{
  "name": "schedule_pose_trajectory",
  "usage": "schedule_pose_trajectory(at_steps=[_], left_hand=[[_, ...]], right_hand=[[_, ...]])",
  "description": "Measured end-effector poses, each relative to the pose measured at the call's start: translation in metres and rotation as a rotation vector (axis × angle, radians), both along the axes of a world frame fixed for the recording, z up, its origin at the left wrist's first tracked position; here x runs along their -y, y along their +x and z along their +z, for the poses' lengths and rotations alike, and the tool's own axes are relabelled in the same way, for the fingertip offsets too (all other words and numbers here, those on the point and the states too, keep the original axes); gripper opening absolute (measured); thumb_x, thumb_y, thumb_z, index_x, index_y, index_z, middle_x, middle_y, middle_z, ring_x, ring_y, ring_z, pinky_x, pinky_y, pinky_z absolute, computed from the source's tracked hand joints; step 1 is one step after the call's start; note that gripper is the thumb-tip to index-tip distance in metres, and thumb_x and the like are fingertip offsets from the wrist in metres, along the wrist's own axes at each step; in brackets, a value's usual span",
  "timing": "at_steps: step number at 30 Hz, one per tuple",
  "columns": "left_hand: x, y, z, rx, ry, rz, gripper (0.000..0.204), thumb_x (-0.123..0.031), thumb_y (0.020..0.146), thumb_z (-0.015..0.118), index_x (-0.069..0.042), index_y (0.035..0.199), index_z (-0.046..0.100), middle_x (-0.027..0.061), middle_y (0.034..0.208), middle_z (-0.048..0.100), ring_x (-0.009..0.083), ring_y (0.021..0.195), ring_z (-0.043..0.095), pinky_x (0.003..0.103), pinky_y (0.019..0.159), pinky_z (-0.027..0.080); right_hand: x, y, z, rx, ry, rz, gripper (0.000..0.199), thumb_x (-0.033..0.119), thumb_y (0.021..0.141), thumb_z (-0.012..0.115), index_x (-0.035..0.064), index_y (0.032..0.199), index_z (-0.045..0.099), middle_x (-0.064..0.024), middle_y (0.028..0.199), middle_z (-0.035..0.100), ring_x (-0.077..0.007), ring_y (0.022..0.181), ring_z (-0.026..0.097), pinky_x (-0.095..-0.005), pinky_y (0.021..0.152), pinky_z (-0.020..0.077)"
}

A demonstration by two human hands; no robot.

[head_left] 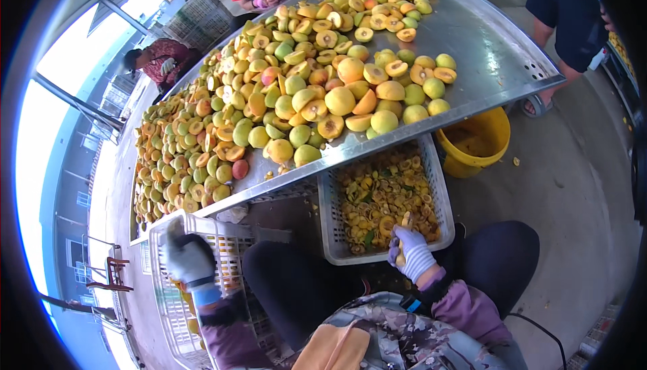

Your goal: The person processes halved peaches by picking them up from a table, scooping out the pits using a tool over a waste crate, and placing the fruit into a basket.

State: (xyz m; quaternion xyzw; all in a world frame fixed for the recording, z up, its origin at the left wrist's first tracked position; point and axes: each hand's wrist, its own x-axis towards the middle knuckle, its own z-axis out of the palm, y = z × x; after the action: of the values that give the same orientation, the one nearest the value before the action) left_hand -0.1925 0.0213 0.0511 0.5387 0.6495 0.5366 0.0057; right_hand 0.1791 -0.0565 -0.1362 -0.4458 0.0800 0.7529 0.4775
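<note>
Table (482, 53) bears fruit (340, 102); right fingers (412, 238) clasp pale object (406, 220); left fingers (176, 232) blurred, can't tell

No lettering, brand, number or sign can be read: none can be made out on the grey crate (327, 218) just beyond the right fingers (399, 236), the yellow bucket (466, 164) farther right, the white crate (160, 289) by the left fingers (178, 236), or the counter (495, 53) ahead.
</note>
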Motion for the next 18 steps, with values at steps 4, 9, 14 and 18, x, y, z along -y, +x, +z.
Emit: schedule_pose_trajectory(at_steps=[4,9,14,18], left_hand=[[0.013,-0.011,0.054,-0.817,-0.332,0.572,0.039,-0.009,0.083,0.055,-0.008,0.122,0.056,0.0210,0.102,0.064,0.0318,0.102,0.059,0.040,0.087,0.047],[-0.070,0.077,0.016,-0.649,-0.651,-0.034,0.036,-0.026,0.076,0.052,-0.016,0.108,0.066,0.0172,0.098,0.067,0.0345,0.094,0.063,0.040,0.085,0.048],[-0.144,0.181,-0.041,-0.913,-0.881,-0.194,0.063,-0.063,0.079,0.050,-0.004,0.084,0.071,0.0204,0.085,0.068,0.0351,0.084,0.066,0.043,0.076,0.051],[-0.172,0.191,-0.069,-0.953,-0.975,-0.205,0.073,-0.069,0.075,0.052,0.001,0.089,0.070,0.0205,0.088,0.068,0.0327,0.086,0.066,0.041,0.078,0.051]], right_hand=[[0.006,-0.010,-0.014,1.547,0.562,0.465,0.029,0.027,0.084,0.061,0.0031,0.094,0.048,-0.0181,0.066,0.061,-0.0291,0.052,0.061,-0.0439,0.047,0.0475],[0.005,-0.013,0.001,1.758,0.591,1.000,0.031,0.028,0.087,0.054,-0.0001,0.098,0.047,-0.0160,0.059,0.061,-0.0351,0.056,0.063,-0.0487,0.049,0.0478],[0.005,-0.010,0.008,1.733,0.623,1.033,0.028,0.027,0.087,0.053,0.0007,0.097,0.048,-0.0152,0.060,0.063,-0.0332,0.056,0.064,-0.0475,0.048,0.0480],[0.001,-0.009,0.013,1.737,0.603,1.033,0.032,0.030,0.086,0.056,0.0018,0.099,0.049,-0.0142,0.061,0.062,-0.0329,0.055,0.063,-0.0451,0.048,0.0475]])
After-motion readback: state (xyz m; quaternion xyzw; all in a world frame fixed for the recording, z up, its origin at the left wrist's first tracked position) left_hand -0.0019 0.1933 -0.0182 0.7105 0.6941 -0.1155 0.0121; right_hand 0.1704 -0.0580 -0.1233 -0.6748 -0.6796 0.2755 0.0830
